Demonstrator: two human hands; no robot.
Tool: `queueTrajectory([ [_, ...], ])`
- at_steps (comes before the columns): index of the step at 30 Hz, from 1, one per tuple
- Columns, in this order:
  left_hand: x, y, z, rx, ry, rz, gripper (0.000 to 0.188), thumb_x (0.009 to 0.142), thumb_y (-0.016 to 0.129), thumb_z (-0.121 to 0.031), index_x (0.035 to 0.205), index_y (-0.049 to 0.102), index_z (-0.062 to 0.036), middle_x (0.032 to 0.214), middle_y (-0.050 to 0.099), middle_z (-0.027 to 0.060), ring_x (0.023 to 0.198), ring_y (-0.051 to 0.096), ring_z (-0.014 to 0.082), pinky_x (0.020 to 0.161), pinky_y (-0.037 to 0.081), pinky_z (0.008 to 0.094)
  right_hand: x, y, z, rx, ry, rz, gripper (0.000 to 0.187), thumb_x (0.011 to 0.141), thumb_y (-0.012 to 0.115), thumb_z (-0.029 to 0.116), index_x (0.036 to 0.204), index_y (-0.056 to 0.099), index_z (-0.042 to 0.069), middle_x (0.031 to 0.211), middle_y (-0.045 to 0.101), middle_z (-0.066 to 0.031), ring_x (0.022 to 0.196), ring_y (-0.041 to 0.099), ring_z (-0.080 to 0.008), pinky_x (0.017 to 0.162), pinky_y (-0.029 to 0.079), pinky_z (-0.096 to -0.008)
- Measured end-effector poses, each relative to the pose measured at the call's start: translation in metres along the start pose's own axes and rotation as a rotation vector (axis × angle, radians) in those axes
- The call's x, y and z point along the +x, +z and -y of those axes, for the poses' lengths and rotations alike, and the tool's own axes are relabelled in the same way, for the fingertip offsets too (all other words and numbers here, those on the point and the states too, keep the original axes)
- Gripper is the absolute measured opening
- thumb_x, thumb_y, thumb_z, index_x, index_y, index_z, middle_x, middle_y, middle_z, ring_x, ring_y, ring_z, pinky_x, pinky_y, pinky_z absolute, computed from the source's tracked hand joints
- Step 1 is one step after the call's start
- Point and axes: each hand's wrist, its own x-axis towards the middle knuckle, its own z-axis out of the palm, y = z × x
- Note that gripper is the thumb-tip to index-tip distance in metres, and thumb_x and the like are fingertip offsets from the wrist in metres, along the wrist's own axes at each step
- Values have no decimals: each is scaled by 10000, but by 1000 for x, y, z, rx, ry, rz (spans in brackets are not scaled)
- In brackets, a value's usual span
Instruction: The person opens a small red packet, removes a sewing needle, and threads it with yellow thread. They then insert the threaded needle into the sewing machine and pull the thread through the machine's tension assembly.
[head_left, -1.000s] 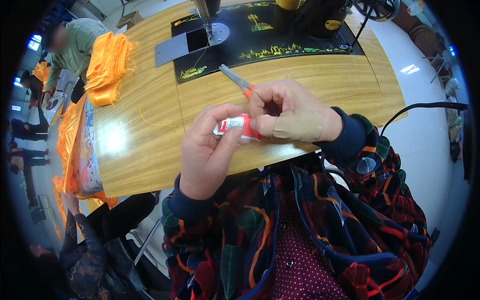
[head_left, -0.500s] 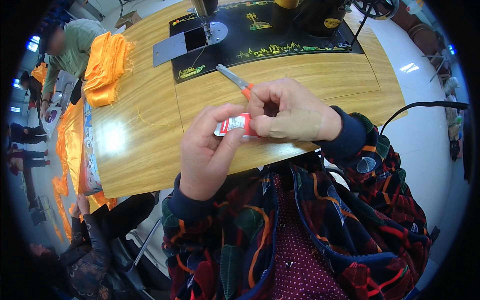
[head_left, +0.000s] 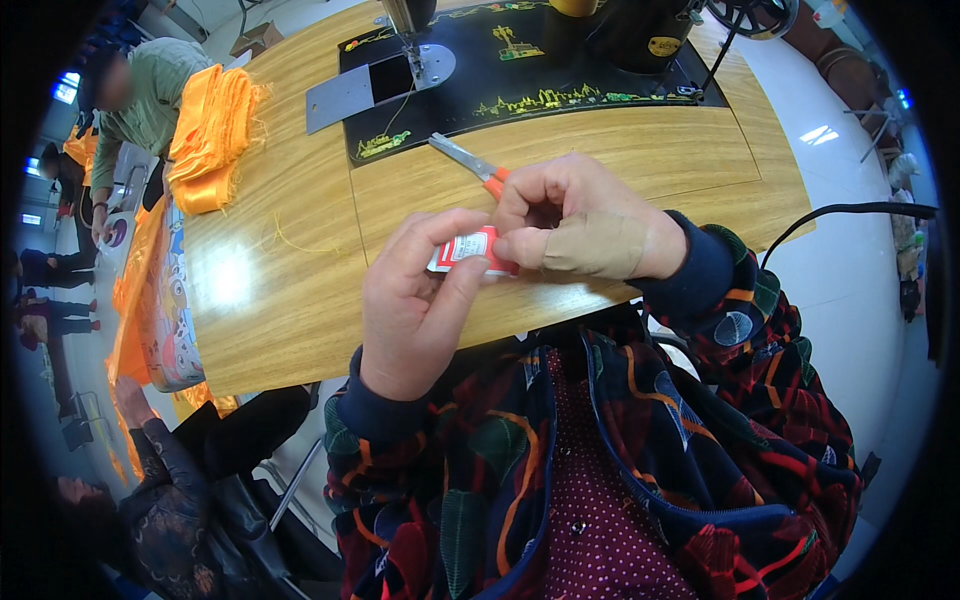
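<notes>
Beyond your grip, a co-worker's hand [head_left: 131, 402] shifts; your left hand [head_left: 418, 298] pinches a packet [head_left: 465, 246], likely steadying it for your pinching right hand [head_left: 580, 222].

Probably a sewing workshop: sewing machine [head_left: 625, 45], cloth [head_left: 207, 140].

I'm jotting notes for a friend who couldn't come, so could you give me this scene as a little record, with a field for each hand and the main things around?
Left hand: holds a small red-and-white packet between thumb and fingers
Right hand: curled, at the packet's right end; grip partly hidden
Scissors: orange-handled, beyond the hands, partly hidden
Sewing machine: black, at the far side of the wooden table
Orange cloth: stacked, on the table's left
Person nearby: green top, beyond the table's left edge
</notes>
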Motion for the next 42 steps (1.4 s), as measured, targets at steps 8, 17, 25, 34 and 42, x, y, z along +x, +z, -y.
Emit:
queueTrajectory([
  [8,0,-3,3,46,-5,15,255,803,523,92,1054,536,49,961,518,88,857,560,134,725,482,231,-4,0,6,-62,-15,1,134,741,662,116,683,596,15,603,583,-38,551,525,-89,517,415,-234],
  [17,-2,-2,0,-118,-80,-14,255,836,507,73,1090,494,56,1015,532,97,894,571,137,752,491,236,-2,3,3,39,-59,-20,182,790,672,124,897,584,5,779,603,-22,650,534,-58,589,436,-196],
  [25,-1,-4,3,-122,-45,-54,296,857,501,54,1147,438,55,1000,574,124,821,597,121,734,496,210,-2,-1,3,62,-10,60,221,795,669,164,866,583,-27,652,566,-16,598,504,-55,527,397,-195],
  [34,-2,-3,2,-131,-50,-52,315,851,511,51,1157,437,51,1002,576,125,825,599,123,737,497,216,-2,-1,-1,13,-28,59,138,825,636,138,825,585,11,690,541,26,615,465,-27,539,362,-175],
  [42,-28,12,-8,-213,36,-171,416,849,499,46,1241,360,41,1085,519,149,854,598,154,735,485,242,-31,7,-4,35,-287,-75,131,791,629,108,844,608,-10,664,579,-4,597,507,-53,542,407,-201],
])
